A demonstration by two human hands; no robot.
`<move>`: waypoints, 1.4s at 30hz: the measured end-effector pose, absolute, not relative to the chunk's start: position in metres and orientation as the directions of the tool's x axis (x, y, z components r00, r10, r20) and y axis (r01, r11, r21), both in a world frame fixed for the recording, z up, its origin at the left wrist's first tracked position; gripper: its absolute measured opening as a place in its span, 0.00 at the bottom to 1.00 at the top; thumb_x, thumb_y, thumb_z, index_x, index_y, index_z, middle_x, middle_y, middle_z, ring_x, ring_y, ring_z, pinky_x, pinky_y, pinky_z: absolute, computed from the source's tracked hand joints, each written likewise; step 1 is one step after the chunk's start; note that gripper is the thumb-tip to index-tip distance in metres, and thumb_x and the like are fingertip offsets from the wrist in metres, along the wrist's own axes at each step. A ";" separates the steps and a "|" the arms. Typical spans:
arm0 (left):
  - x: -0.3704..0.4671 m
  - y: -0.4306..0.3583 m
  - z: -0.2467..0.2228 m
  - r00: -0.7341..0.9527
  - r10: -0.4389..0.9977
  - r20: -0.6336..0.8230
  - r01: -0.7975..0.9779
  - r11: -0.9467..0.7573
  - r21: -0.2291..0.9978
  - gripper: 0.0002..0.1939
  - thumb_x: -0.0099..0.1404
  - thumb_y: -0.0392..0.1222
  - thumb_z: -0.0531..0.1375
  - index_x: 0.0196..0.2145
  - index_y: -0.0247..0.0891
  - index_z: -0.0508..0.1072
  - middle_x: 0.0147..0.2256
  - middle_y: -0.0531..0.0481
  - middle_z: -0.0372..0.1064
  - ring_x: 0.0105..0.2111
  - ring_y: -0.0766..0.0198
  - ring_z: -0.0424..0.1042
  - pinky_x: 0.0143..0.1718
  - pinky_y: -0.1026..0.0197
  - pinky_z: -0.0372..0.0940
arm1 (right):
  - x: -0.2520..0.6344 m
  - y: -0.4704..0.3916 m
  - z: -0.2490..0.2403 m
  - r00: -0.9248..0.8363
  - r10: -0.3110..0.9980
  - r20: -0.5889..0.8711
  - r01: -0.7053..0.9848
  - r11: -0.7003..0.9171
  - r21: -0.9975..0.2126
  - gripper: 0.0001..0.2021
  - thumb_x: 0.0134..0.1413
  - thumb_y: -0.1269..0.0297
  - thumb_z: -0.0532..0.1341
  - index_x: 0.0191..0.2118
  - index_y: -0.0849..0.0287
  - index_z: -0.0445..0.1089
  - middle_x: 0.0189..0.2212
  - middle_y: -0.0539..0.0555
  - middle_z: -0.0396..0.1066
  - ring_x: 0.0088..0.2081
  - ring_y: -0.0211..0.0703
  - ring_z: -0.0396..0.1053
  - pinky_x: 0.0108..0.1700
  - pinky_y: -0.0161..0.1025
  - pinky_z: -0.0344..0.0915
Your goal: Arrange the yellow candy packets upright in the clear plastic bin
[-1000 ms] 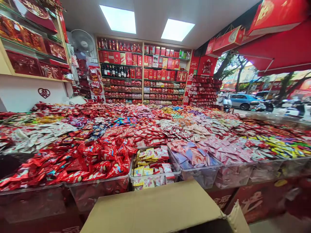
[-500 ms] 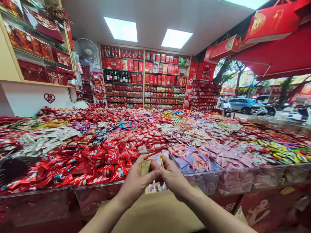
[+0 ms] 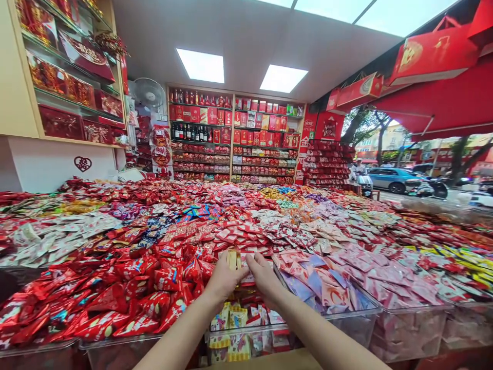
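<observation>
My left hand [image 3: 223,280] is closed on a small pale-gold packet [image 3: 232,259], which stands up between thumb and fingers. Right beside it, my right hand [image 3: 265,278] has its fingers bent together near the left thumb; whatever they hold, if anything, is hidden. Both hands are over a clear bin of white-and-yellow sweet packets [image 3: 238,316]. To the left lies a heap of shiny red sweet packets [image 3: 167,277]. On the right, pink and lilac packets [image 3: 321,280] fill another clear bin.
Many more sorts of wrapped sweets [image 3: 246,228] spread back across the counter. Behind stand shelves [image 3: 233,133] of bottles and red boxes. A fan [image 3: 149,93] is at the back left. Red gift boxes [image 3: 431,54] hang at the upper right, where the shop opens to a street with a parked car [image 3: 395,179].
The view has shifted forward and up, so the bin of white-and-yellow packets below my hands shows more. My hands have stayed close together, and the pale-gold packet is still in the left one.
</observation>
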State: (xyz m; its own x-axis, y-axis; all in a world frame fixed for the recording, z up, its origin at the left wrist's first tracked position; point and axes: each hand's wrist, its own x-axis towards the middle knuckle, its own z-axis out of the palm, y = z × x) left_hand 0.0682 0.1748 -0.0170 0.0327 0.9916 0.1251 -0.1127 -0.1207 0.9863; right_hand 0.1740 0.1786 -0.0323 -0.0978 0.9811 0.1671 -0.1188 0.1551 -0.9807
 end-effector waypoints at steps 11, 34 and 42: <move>0.066 0.167 -0.021 -0.030 0.994 0.104 -0.126 -0.107 0.986 0.26 0.39 0.39 0.68 0.37 0.37 0.65 0.27 0.53 0.71 0.25 0.65 0.70 0.27 0.64 0.65 | 0.180 0.158 -0.025 -0.185 0.983 -0.004 -0.334 -0.067 -0.940 0.18 0.38 0.52 0.63 0.33 0.56 0.61 0.30 0.48 0.61 0.29 0.36 0.62 0.27 0.35 0.66; 0.067 0.161 -0.017 -0.184 0.978 0.095 -0.293 -0.147 0.945 0.18 0.48 0.37 0.60 0.38 0.39 0.63 0.29 0.54 0.69 0.26 0.65 0.70 0.25 0.63 0.66 | 0.241 0.164 -0.009 -0.479 0.878 0.013 0.671 0.376 -0.639 0.10 0.41 0.69 0.59 0.35 0.58 0.68 0.31 0.51 0.70 0.32 0.41 0.64 0.31 0.35 0.58; 0.070 0.161 -0.020 -0.121 0.983 0.141 -0.303 -0.172 0.937 0.19 0.47 0.36 0.61 0.39 0.38 0.65 0.29 0.53 0.69 0.27 0.64 0.70 0.28 0.61 0.67 | 0.219 0.165 -0.036 -0.451 0.884 -0.120 0.779 0.325 -0.537 0.11 0.31 0.73 0.63 0.28 0.57 0.71 0.21 0.48 0.67 0.21 0.36 0.60 0.22 0.33 0.53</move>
